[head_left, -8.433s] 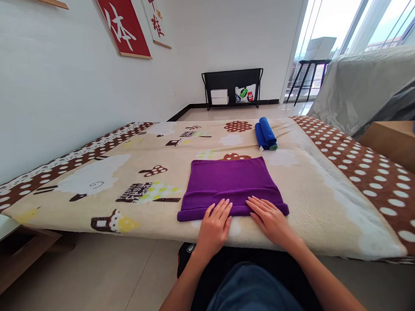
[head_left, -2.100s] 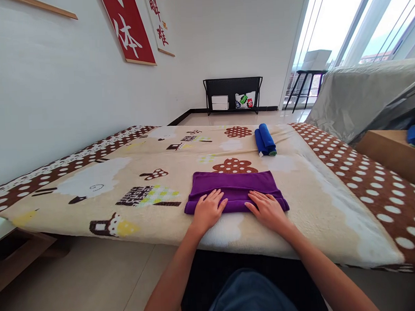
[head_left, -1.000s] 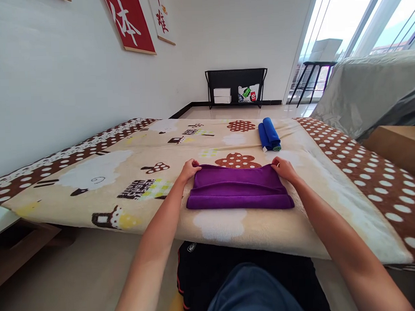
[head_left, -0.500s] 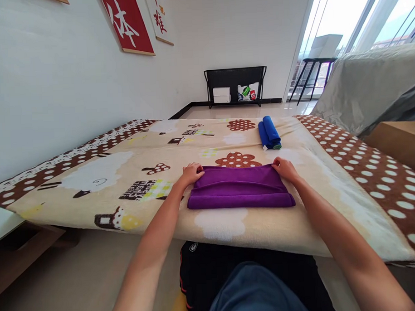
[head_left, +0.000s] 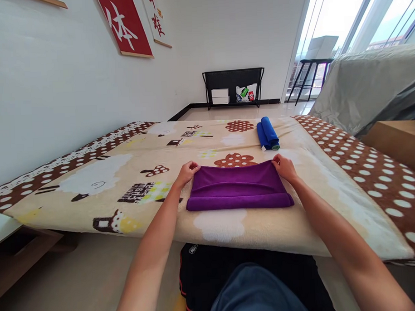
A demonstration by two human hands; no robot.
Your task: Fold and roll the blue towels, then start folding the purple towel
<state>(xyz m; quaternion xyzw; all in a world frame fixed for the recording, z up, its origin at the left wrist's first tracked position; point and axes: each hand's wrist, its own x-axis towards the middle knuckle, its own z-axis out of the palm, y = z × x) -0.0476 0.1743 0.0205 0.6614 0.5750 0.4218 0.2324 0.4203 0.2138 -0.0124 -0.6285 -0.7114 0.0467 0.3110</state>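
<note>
A purple towel (head_left: 238, 187) lies partly rolled from its near edge on a patterned blanket (head_left: 102, 177) covering a low bed. My left hand (head_left: 186, 172) pinches the towel's far left corner. At the far right corner my right hand (head_left: 284, 167) is closed on the cloth. The rolled near part forms a thick purple band along the front. A blue rolled towel (head_left: 268, 134) rests farther back on the blanket, to the right.
A white wall runs along the left with a red banner (head_left: 124, 23). A black rack (head_left: 233, 87) with boxes stands at the far wall. A grey covered shape (head_left: 365, 86) and a brown box (head_left: 396, 142) sit at the right.
My hands left the rolled near edge and went to the towel's two far corners, where they now grip. Over the last second they barely moved.
</note>
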